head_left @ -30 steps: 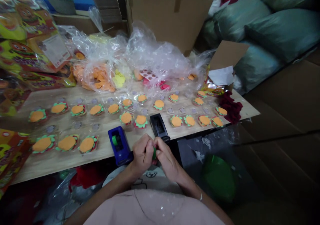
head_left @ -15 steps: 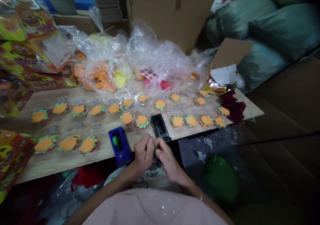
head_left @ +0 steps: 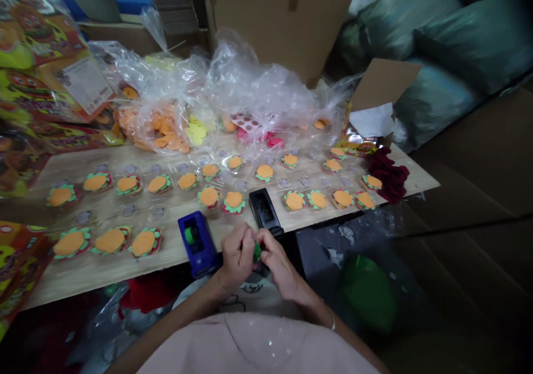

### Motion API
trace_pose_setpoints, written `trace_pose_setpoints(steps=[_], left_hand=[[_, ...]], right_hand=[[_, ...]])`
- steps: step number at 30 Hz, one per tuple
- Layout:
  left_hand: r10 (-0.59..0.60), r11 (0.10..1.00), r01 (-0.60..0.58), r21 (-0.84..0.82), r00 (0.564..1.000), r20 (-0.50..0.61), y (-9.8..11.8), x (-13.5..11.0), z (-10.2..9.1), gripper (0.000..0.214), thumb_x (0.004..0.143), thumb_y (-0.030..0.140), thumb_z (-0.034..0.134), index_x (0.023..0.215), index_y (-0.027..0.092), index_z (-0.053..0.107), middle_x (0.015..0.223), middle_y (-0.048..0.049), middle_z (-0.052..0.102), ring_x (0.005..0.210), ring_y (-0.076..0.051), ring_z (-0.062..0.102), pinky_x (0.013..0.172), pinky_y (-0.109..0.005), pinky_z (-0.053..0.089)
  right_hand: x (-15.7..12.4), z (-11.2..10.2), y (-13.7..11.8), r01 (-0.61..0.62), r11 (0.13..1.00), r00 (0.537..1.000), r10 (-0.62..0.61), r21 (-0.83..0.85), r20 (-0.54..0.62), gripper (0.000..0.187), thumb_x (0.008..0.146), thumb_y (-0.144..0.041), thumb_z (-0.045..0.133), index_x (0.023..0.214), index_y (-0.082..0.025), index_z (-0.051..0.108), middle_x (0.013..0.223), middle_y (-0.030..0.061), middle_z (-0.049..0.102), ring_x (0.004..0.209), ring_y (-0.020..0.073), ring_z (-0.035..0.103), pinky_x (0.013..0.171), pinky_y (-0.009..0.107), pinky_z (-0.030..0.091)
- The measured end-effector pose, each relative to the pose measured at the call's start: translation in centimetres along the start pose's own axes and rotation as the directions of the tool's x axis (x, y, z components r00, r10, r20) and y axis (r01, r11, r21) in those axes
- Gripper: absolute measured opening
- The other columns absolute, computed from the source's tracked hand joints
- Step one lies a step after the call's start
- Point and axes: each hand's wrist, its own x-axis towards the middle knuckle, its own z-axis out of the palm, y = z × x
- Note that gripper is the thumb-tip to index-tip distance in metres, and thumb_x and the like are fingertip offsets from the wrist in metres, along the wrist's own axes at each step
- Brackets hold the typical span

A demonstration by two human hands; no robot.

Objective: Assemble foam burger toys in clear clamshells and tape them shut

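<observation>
Both the left hand [head_left: 238, 256] and right hand [head_left: 278, 262] curl closed on my feed, gripping a small green piece [head_left: 256, 252] between them, probably to steady it from two sides. I see it before the wooden table [head_left: 45, 277], near the blue tape dispenser [head_left: 204, 259] and black tape dispenser [head_left: 264, 211], apparently kept within easy reach.

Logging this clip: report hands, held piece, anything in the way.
Left hand, right hand: fingers together on small green piece. Piece mostly hidden. Blue tape dispenser, black dispenser close by; nothing visibly blocking.
</observation>
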Motion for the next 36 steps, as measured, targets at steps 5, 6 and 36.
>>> trace_pose_setpoints(steps=[5,6,36], left_hand=[[0.006,1.0,-0.006,0.028,1.0,0.017,-0.02,-0.01,0.15,0.031,0.092,0.023,0.036,0.063,0.019,0.043,0.057,0.0016,0.041,0.052,-0.011,0.04,0.052,-0.026,0.03],[0.0,1.0,-0.001,0.031,1.0,0.019,-0.01,-0.02,0.15,0.031,0.093,0.023,0.036,0.062,0.018,0.043,0.057,0.0015,0.041,0.052,-0.011,0.04,0.052,-0.026,0.031],[-0.047,0.999,0.048,0.013,0.997,-0.061,-0.33,-0.31,0.37,0.032,0.093,0.027,0.034,0.064,0.019,0.044,0.057,0.0021,0.041,0.051,-0.012,0.04,0.051,-0.027,0.03]], right_hand=[[-0.24,-0.36,-0.39,0.056,0.987,0.998,-0.06,-0.149,-0.018,0.017,0.092,-0.031,0.028,0.088,-0.021,0.041,0.083,0.0005,0.042,0.078,0.0155,0.043,0.073,0.029,0.038],[-0.27,-0.36,-0.37,0.061,0.984,0.998,-0.064,-0.167,-0.013,0.016,0.092,-0.03,0.028,0.088,-0.021,0.041,0.084,0.0007,0.042,0.079,0.0157,0.042,0.073,0.03,0.038],[-0.43,0.21,0.09,0.019,1.0,0.999,-0.018,0.012,-0.044,0.014,0.089,-0.03,0.036,0.092,-0.021,0.046,0.086,0.0005,0.046,0.078,0.0148,0.046,0.07,0.027,0.04]])
